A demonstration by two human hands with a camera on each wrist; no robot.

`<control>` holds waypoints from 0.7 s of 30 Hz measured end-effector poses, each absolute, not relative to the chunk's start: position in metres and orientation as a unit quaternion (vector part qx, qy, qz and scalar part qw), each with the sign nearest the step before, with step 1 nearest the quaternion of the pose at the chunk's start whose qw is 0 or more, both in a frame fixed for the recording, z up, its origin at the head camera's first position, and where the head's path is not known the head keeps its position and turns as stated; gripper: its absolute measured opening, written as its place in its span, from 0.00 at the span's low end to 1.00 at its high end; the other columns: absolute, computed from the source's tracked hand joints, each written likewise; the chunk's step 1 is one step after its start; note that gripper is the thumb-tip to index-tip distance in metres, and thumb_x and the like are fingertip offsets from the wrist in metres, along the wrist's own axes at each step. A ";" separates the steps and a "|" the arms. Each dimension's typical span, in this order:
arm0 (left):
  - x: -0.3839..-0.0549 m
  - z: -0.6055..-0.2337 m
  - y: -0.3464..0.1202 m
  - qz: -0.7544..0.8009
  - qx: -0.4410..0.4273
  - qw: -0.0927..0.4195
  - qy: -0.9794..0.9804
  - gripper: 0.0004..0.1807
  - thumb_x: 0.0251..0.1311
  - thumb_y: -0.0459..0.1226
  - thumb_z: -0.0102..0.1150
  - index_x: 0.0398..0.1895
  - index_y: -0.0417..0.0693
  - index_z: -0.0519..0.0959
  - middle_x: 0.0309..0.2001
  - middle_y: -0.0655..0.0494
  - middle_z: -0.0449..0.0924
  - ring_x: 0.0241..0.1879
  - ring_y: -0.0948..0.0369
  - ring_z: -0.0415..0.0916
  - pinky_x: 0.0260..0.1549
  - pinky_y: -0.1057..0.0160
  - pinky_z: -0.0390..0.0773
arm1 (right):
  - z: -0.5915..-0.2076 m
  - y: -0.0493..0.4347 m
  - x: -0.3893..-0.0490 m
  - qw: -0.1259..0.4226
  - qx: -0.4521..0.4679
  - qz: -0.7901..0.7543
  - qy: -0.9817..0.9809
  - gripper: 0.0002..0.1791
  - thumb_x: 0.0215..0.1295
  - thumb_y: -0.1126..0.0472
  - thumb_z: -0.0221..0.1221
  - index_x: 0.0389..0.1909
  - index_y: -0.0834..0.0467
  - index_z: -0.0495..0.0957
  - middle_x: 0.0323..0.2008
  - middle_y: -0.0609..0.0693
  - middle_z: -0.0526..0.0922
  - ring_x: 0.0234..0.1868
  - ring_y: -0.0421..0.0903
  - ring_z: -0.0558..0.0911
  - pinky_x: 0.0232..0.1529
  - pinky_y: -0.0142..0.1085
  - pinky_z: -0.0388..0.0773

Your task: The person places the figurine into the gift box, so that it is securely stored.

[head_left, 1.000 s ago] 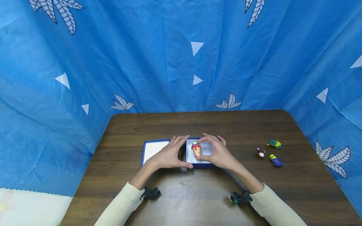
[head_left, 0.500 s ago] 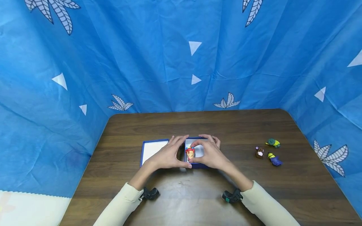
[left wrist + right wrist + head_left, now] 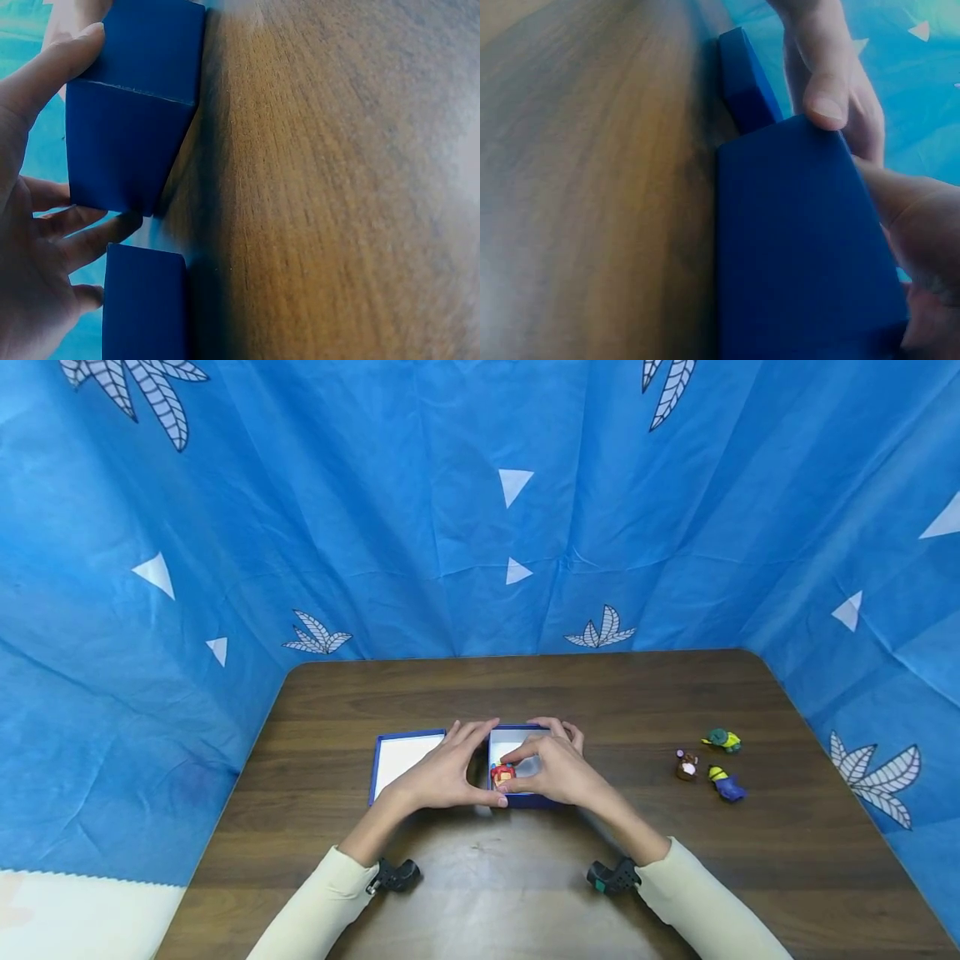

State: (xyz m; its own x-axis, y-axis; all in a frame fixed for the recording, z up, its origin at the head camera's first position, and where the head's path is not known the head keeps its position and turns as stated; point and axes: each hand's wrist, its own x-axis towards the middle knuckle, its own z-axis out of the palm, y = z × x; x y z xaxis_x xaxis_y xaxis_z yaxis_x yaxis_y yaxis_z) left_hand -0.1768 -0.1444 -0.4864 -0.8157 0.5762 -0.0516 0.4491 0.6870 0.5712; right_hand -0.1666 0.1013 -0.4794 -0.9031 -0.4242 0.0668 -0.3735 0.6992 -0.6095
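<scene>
Wooden table (image 3: pixel 495 868), figurine (image 3: pixel 502 774) now further left inside box (image 3: pixel 534 802)

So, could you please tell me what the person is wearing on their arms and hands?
The left hand and right hand are ungloved. Both arms have plain cream sleeves, left and right, ending near the wrist. Each wrist carries a compact black device, left and right; the right one shows a small green patch. No cables are visible.
</scene>
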 end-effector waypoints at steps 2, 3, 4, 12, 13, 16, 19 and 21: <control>-0.177 -0.486 -0.144 0.277 0.281 0.114 0.912 0.69 0.50 0.73 0.74 0.90 0.62 0.48 0.85 0.55 0.57 0.87 0.35 0.45 0.81 0.29 0.54 | -0.480 0.102 -0.166 0.036 -0.221 -0.325 0.919 0.19 0.54 0.43 0.82 0.46 0.44 0.94 0.39 0.42 0.92 0.80 0.59 0.63 0.74 0.78 0.37; -0.177 -0.486 -0.144 0.277 0.281 0.113 0.912 0.69 0.50 0.73 0.74 0.90 0.62 0.49 0.85 0.55 0.57 0.87 0.34 0.45 0.81 0.29 0.54 | -0.480 0.102 -0.165 0.033 -0.223 -0.325 0.918 0.19 0.54 0.44 0.82 0.45 0.44 0.94 0.39 0.42 0.92 0.80 0.59 0.63 0.74 0.78 0.37; -0.177 -0.487 -0.144 0.277 0.281 0.113 0.912 0.69 0.50 0.73 0.74 0.90 0.62 0.49 0.85 0.55 0.57 0.87 0.34 0.45 0.81 0.29 0.55 | -0.481 0.101 -0.165 0.030 -0.225 -0.325 0.918 0.18 0.54 0.45 0.82 0.45 0.44 0.94 0.39 0.42 0.92 0.80 0.59 0.63 0.74 0.78 0.37; -0.178 -0.488 -0.144 0.275 0.284 0.112 0.912 0.69 0.50 0.72 0.75 0.89 0.61 0.49 0.86 0.55 0.57 0.87 0.36 0.46 0.82 0.30 0.53 | -0.480 0.097 -0.167 0.014 -0.217 -0.317 0.923 0.17 0.47 0.46 0.86 0.36 0.43 0.92 0.32 0.37 0.92 0.75 0.58 0.68 0.76 0.75 0.38; -0.178 -0.487 -0.144 0.275 0.285 0.111 0.911 0.70 0.49 0.72 0.75 0.90 0.60 0.49 0.86 0.55 0.57 0.87 0.37 0.46 0.83 0.30 0.52 | -0.480 0.096 -0.168 0.012 -0.217 -0.315 0.924 0.17 0.47 0.46 0.86 0.35 0.43 0.91 0.31 0.37 0.92 0.75 0.58 0.68 0.76 0.76 0.39; -0.179 -0.487 -0.144 0.278 0.286 0.110 0.910 0.69 0.49 0.72 0.75 0.89 0.59 0.50 0.85 0.54 0.57 0.87 0.36 0.46 0.82 0.30 0.53 | -0.481 0.096 -0.169 0.006 -0.217 -0.307 0.927 0.18 0.45 0.45 0.87 0.34 0.43 0.90 0.30 0.38 0.91 0.74 0.59 0.69 0.76 0.76 0.39; -0.179 -0.486 -0.144 0.276 0.286 0.112 0.911 0.70 0.49 0.72 0.75 0.89 0.59 0.50 0.86 0.54 0.57 0.87 0.35 0.46 0.82 0.29 0.53 | -0.480 0.096 -0.170 0.004 -0.218 -0.301 0.928 0.18 0.45 0.44 0.86 0.34 0.43 0.90 0.30 0.37 0.91 0.74 0.59 0.70 0.76 0.77 0.39; -0.180 -0.486 -0.143 0.272 0.286 0.111 0.912 0.70 0.49 0.72 0.76 0.89 0.59 0.50 0.86 0.54 0.57 0.87 0.35 0.46 0.82 0.29 0.53 | -0.480 0.096 -0.170 0.004 -0.218 -0.301 0.928 0.18 0.46 0.44 0.86 0.35 0.43 0.90 0.30 0.37 0.92 0.74 0.59 0.70 0.76 0.76 0.38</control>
State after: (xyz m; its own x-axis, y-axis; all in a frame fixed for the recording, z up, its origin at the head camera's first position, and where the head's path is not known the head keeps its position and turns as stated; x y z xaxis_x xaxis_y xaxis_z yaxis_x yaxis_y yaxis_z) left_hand -0.1802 -0.1434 -0.4858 -0.8121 0.5816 -0.0464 0.4615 0.6890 0.5588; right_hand -0.1703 0.0963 -0.4799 -0.9052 -0.4068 0.1228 -0.4014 0.7239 -0.5611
